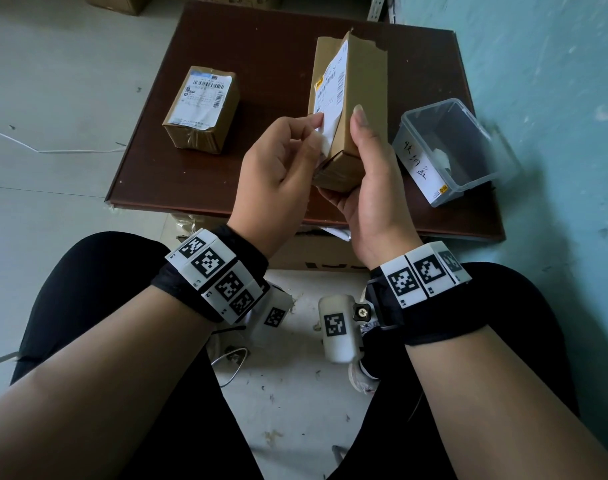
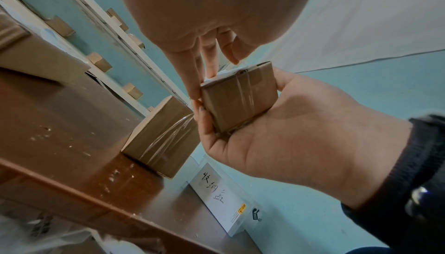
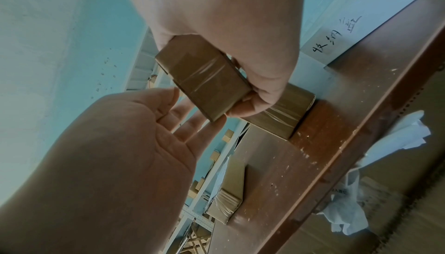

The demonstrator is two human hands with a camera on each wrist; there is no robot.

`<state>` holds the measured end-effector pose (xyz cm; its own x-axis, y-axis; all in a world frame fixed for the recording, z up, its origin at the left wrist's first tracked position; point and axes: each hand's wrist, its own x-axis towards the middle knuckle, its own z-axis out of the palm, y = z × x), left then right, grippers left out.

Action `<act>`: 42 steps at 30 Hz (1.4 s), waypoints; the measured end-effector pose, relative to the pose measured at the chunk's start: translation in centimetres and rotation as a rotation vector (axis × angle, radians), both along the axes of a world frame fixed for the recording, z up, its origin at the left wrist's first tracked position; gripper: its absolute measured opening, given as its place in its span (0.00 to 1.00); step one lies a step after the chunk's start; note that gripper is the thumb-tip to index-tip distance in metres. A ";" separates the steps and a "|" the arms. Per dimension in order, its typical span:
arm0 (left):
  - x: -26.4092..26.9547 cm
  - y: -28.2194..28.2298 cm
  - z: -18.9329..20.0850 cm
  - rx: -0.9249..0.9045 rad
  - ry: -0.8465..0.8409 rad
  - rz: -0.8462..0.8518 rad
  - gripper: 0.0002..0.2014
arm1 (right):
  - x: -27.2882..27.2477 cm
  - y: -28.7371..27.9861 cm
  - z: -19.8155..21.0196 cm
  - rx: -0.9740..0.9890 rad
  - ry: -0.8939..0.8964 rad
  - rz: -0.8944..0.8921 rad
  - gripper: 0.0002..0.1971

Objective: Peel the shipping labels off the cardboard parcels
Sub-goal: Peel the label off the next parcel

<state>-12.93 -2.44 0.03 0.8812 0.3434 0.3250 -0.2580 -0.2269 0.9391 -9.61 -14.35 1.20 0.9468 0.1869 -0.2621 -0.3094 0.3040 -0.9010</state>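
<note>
My right hand (image 1: 371, 188) cradles the parcel (image 1: 351, 109) upright above the near edge of the surface (image 1: 226, 181), its long axis pointing away from me, thumb up along the right face. The shipping label (image 1: 332, 84) runs lengthwise on the left face, so my left hand (image 1: 278, 178) is nearer: it pinches the lifted lower corner. I judge the peel should run up along that axis. A second labelled parcel (image 1: 202, 109) lies toward the far left corner.
</note>
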 end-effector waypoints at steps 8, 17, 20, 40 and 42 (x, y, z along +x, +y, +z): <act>0.0 0.0 0.1 0.010 0.009 -0.003 0.10 | 0.0 0.0 0.0 0.009 0.005 -0.003 0.38; 0.0 0.0 0.1 0.037 0.026 0.011 0.10 | 0.0 0.0 0.0 0.008 -0.013 -0.003 0.39; 0.1 0.1 0.0 0.051 0.013 0.011 0.11 | 0.0 0.0 0.0 0.006 -0.013 -0.003 0.39; 0.4 0.2 -0.2 0.069 0.004 0.019 0.11 | 0.1 0.0 -0.2 -0.020 0.001 0.007 0.37; 0.3 0.2 -0.2 0.074 0.002 0.025 0.11 | 0.0 0.0 -0.1 -0.023 0.002 0.011 0.37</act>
<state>-12.58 -2.20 -0.15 0.8731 0.3407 0.3487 -0.2497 -0.3018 0.9201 -9.59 -14.39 1.06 0.9441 0.1915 -0.2685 -0.3147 0.2794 -0.9071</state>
